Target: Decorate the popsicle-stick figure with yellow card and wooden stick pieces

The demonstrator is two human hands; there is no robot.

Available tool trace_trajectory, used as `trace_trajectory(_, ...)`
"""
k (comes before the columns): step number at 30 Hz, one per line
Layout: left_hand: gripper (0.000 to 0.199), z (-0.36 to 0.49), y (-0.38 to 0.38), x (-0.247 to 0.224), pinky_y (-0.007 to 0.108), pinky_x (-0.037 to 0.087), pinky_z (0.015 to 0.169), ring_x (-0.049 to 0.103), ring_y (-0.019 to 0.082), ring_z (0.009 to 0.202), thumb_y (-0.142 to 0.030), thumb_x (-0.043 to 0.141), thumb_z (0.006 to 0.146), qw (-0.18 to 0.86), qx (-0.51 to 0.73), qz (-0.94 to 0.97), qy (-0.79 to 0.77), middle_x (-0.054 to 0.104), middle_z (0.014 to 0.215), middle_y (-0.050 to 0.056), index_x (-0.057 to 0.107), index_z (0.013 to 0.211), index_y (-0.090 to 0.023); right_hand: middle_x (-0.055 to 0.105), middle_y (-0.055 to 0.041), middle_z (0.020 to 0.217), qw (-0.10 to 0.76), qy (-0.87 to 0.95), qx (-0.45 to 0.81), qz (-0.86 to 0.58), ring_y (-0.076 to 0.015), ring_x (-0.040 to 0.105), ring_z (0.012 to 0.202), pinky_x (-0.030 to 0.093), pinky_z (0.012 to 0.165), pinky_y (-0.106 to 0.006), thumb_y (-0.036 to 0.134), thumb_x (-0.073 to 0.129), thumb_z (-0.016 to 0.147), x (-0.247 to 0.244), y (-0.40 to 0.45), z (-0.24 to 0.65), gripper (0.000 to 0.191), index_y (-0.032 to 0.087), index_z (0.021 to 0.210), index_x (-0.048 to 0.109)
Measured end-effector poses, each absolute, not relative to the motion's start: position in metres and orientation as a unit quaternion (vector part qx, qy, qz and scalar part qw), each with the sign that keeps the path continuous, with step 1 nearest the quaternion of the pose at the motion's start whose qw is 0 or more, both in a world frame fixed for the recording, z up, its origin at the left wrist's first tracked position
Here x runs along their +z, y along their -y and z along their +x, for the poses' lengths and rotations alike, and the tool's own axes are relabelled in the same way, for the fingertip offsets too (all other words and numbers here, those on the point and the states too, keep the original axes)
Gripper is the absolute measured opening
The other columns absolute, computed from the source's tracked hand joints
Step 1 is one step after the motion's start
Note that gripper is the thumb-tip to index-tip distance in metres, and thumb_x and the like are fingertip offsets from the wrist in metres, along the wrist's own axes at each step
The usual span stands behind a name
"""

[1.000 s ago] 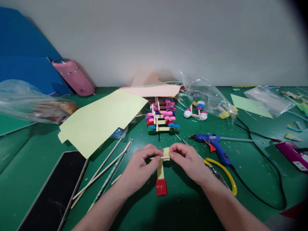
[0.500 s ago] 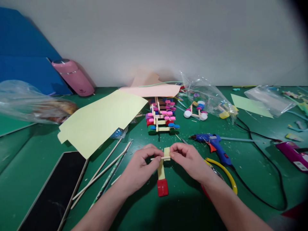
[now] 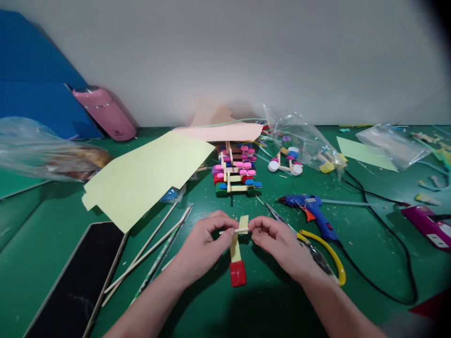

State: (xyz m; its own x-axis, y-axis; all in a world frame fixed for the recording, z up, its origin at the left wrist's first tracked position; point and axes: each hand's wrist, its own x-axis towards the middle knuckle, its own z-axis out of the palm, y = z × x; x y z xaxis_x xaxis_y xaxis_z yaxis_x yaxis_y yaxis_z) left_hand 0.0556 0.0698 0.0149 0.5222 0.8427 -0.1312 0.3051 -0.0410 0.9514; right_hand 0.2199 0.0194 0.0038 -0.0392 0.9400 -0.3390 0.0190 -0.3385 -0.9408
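1. Pinching the short wooden stick [image 3: 241, 231]: left hand [image 3: 204, 246], thumb and fingers clamped on it, left tip poking out past the thumb.
2. Right hand [image 3: 278, 240]: thumb and fingertips bunched at the stick's other end. Can't tell if they grip it or only sit beside it.
3. Stick spans the gap between the hands, crosswise over a small pale yellow tab [image 3: 244, 220].
4. Pale yellow strip [image 3: 235, 252] runs from the left fingertips toward the wearer, ending in a red cap-like piece [image 3: 238, 273]. Strip-to-tab join hidden by fingers.
5. My read on doing this well: left pinch firm, right fingertips only trimming the angle. Check the stick is square to the tab. Light pressure; parts this thin would skew easily.
6. Just beyond the right hand: blue glue gun [image 3: 307, 203], nozzle facing left. Worth holding knuckles clear of that tip, might be hot.
7. Left of left hand: loose wooden sticks [image 3: 150, 254]. Straight ahead of both hands: row of wheeled models [image 3: 239, 188].
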Motion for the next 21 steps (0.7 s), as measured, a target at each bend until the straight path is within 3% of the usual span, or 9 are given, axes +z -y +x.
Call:
trace_trajectory(9, 0.016, 0.055, -0.070, 0.012, 0.025, 0.042, 0.067, 0.055, 0.015, 0.075, -0.019, 0.048, 0.077, 0.552, 0.244, 0.681, -0.414, 0.056, 0.079, 0.003, 0.064, 0.078, -0.016, 0.039, 0.0054, 0.059, 0.408, 0.415, 0.583, -0.567, -0.0091, 0.033, 0.054, 0.027, 0.050, -0.022, 0.033, 0.055, 0.072, -0.002, -0.019, 0.204, 0.018, 0.018, 0.065, 0.047)
trace_trajectory(21, 0.016, 0.055, -0.070, 0.014, 0.024, 0.041, 0.066, 0.054, 0.015, 0.072, -0.018, 0.047, 0.076, 0.542, 0.246, 0.688, -0.414, 0.056, 0.075, 0.002, 0.064, 0.074, -0.017, 0.038, 0.0062, 0.057, 0.399, 0.433, 0.576, -0.567, -0.0086, 0.034, 0.053, 0.027, 0.049, -0.021, 0.024, 0.054, 0.072, -0.001, -0.021, 0.211, 0.010, 0.018, 0.066, 0.048)
